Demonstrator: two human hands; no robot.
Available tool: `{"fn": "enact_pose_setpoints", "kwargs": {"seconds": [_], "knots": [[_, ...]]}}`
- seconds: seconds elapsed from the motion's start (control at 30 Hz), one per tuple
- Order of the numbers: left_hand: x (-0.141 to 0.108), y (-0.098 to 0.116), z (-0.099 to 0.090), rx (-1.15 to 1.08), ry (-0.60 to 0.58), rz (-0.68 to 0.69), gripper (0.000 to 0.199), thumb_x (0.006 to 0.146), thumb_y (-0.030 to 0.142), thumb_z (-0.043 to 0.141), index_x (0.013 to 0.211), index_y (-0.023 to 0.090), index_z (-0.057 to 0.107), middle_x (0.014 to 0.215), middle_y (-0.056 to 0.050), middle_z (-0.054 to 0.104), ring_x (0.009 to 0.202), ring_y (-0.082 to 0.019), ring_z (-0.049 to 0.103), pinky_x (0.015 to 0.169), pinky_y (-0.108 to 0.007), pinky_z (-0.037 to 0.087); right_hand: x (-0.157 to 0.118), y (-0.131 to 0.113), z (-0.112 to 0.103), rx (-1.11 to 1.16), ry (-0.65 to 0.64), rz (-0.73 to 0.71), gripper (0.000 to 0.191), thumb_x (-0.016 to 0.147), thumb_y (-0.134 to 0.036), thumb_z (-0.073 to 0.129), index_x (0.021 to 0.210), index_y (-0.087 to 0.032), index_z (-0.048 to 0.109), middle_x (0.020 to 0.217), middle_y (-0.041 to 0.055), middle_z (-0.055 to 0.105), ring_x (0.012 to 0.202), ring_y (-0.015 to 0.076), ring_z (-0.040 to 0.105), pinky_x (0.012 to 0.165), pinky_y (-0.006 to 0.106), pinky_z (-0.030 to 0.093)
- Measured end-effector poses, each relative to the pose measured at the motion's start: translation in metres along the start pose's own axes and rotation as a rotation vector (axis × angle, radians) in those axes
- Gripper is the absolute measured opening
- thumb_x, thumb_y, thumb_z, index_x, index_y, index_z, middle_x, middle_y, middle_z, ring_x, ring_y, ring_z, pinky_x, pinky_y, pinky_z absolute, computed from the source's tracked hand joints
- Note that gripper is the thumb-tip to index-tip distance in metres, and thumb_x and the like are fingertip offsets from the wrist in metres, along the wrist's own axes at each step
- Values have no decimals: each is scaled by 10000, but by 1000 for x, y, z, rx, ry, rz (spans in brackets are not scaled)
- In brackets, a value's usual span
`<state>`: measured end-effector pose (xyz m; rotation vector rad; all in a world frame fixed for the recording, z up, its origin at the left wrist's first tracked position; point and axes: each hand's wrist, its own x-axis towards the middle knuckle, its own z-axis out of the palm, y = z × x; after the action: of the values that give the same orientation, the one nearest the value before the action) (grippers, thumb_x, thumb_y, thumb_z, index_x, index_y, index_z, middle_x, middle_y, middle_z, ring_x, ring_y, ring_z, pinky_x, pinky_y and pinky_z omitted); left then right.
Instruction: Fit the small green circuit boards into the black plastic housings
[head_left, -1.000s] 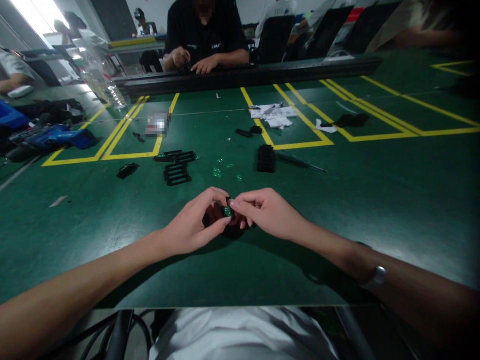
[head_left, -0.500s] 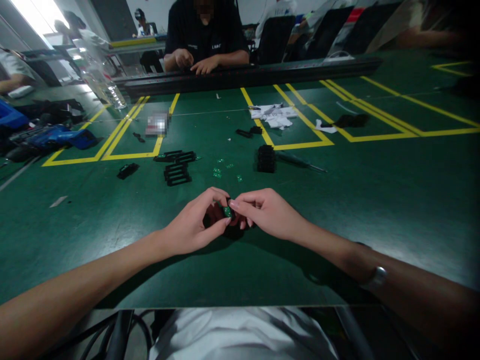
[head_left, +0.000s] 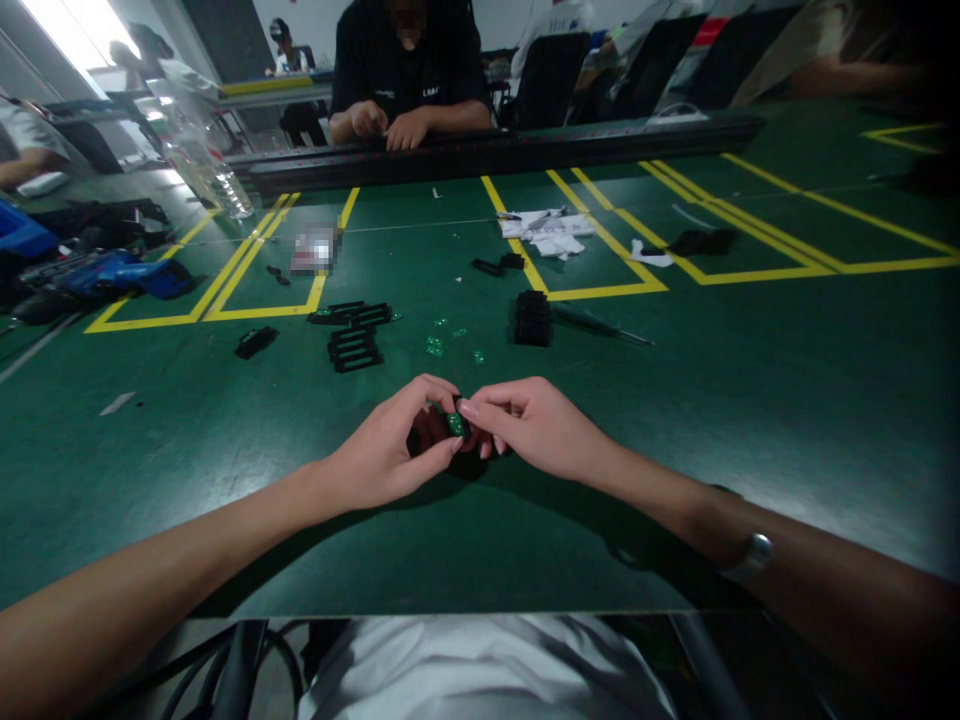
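Between my two hands is a small green circuit board [head_left: 455, 424] set against a dark part, mostly covered by my fingers. My left hand [head_left: 394, 440] grips it from the left, thumb below and forefinger above. On the other side, my right hand [head_left: 536, 425] pinches its upper right edge between thumb and fingers. Several loose green circuit boards [head_left: 434, 345] lie on the table beyond my hands. Black rectangular frames [head_left: 354, 349] lie to their left, and a stack of black parts [head_left: 532, 318] stands to their right.
A screwdriver [head_left: 607, 325] lies beside the stack. Crumpled white paper [head_left: 551, 232] is farther back. At the left are a clear bottle [head_left: 225, 185] and a blue tool [head_left: 142, 278]. A long black bar [head_left: 480, 150] crosses the table before a seated person [head_left: 412, 80].
My hands stay almost still around the small board, which tilts very slightly. Across the table, the seated person's hands have drawn closer together.
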<state>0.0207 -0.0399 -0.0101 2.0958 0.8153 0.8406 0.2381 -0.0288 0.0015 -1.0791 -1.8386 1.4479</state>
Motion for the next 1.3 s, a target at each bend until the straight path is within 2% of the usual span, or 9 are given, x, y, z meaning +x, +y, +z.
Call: {"fn": "enact_pose_setpoints", "kwargs": {"seconds": [0.27,1.3], "knots": [[1,-1,0,-20,-22,-1,281,912,239,651,1104,211,447,1206,-96,549,780,-117,598,678,-261,535,0,0,0,-3,7,-7,370,982,-394,552,731,-149,670,611,-7,628,548,97,571,524,214,408],[3,1,0,-35,-56,-34,180,953,253,599,1051,189,462,1164,-87,548,839,-134,597,678,-267,518,0,0,2,-10,9,-6,322,968,-382,574,778,-151,694,639,-3,641,577,109,604,555,218,453]]}}
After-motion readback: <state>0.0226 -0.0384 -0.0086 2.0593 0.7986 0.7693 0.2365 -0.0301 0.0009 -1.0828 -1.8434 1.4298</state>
